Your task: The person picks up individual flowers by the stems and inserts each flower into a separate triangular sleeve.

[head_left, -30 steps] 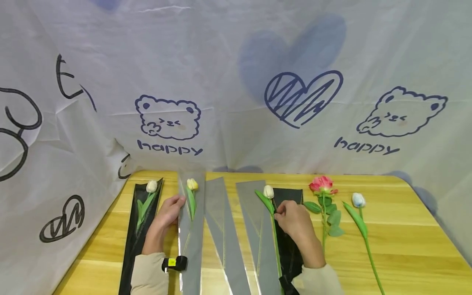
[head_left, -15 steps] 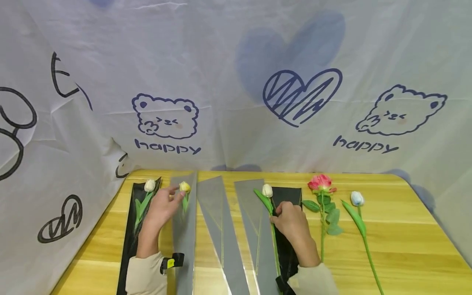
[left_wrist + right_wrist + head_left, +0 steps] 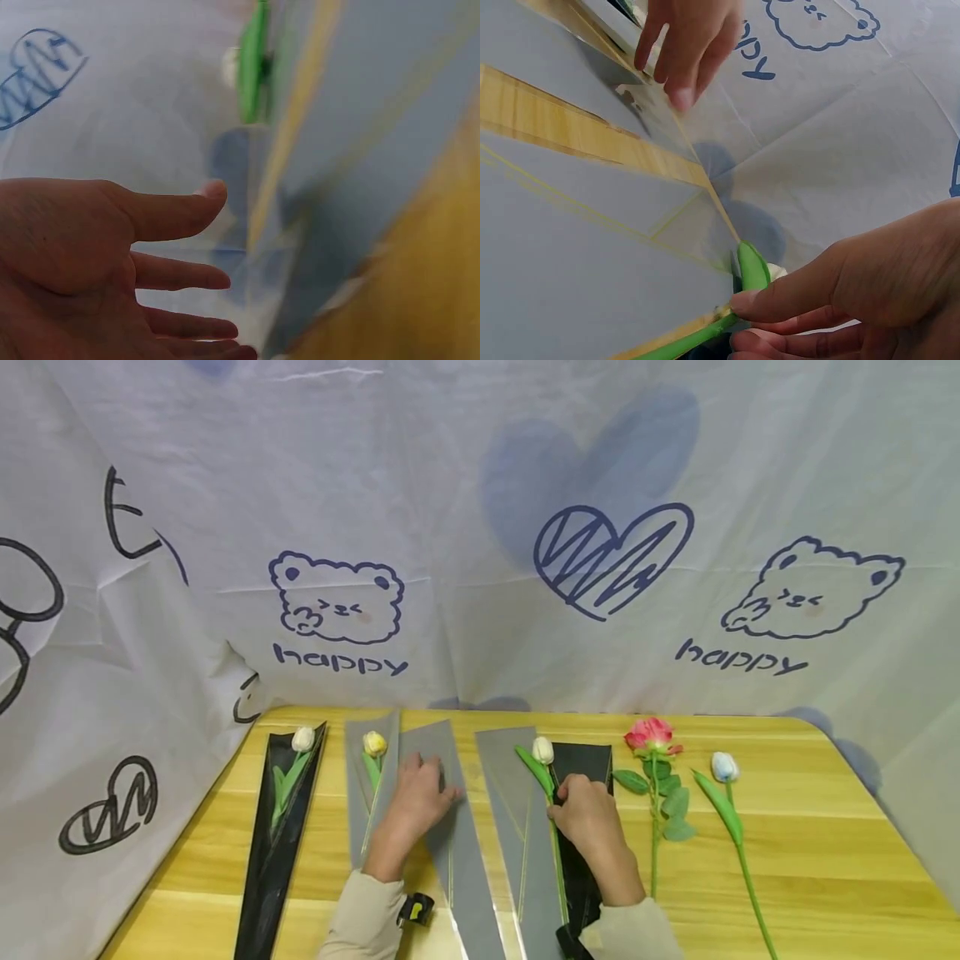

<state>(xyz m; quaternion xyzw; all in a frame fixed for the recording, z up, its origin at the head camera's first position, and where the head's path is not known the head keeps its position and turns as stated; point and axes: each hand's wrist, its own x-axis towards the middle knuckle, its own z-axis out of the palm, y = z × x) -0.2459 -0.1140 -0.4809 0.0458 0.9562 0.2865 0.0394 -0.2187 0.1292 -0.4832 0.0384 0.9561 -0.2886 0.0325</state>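
Note:
My left hand reaches over the middle grey flower sleeve, and in the left wrist view its thumb and fingers stretch out with nothing between them. To its left a yellow tulip lies in another grey sleeve. My right hand pinches the green stem of a white tulip between thumb and fingers. That tulip lies along the right edge of a third grey sleeve, beside a black sleeve partly under my right hand. In the right wrist view the tulip's leaf rises by the thumb.
At the far left, a black sleeve contains a white tulip. On the right of the wooden table lie a pink rose and a blue-white tulip. A white printed cloth hangs behind.
My left hand left the yellow tulip's sleeve, after shifting it left and touching near the bloom, and moved right over the middle grey sleeve. My right hand keeps its pinch on the white tulip.

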